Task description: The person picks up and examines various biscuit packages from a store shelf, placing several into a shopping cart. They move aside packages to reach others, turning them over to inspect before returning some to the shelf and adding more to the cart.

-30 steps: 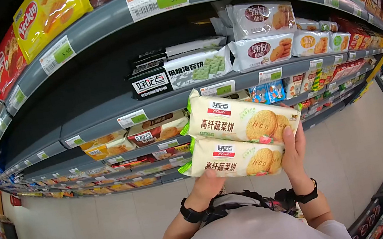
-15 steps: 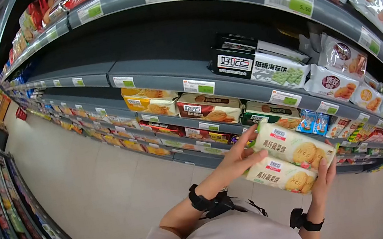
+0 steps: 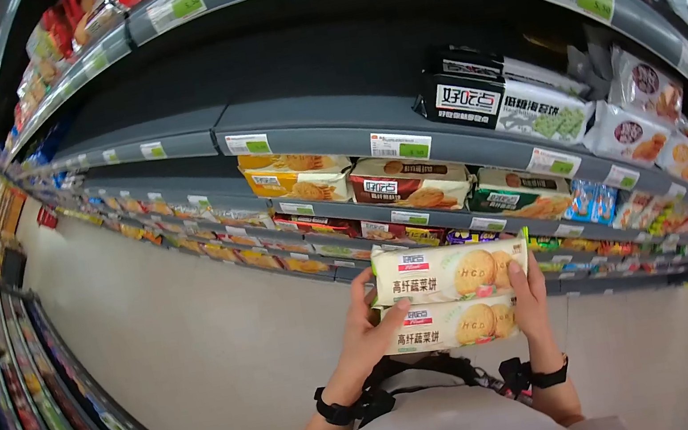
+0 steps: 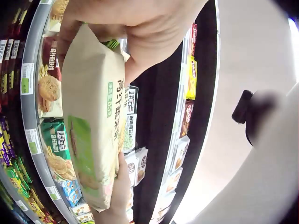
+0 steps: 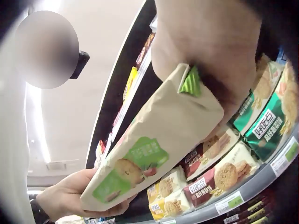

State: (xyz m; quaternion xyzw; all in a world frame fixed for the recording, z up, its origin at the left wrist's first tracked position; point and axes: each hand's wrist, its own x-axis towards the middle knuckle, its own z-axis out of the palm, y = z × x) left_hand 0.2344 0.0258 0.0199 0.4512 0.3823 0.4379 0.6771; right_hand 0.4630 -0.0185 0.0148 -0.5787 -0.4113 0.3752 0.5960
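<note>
Two cream-coloured biscuit packs with round biscuits printed on them are held in front of the body in the head view, an upper pack (image 3: 427,283) and a lower pack (image 3: 456,323), lying edge to edge. My left hand (image 3: 363,338) grips their left ends, thumb across the front and fingers behind. At the right ends, my right hand (image 3: 531,302) holds them with its thumb on the printed face. The left wrist view shows a pack's side (image 4: 93,107) between both hands. From the right wrist, a green-printed pack side (image 5: 159,126) slants down toward the left hand (image 5: 65,196).
A grey shelf (image 3: 304,136) stands ahead, with black and white biscuit packs (image 3: 543,107) on its right part. Yellow packs (image 3: 298,182), brown-red packs (image 3: 411,184) and green packs (image 3: 521,196) line the tier below. Pale floor (image 3: 203,345) and another shelf row (image 3: 31,399) lie left.
The head view has turned left along the aisle. My left hand has shifted from the lower pack's edge to both left ends. Since half a second ago, the packs have come leftward and levelled.
</note>
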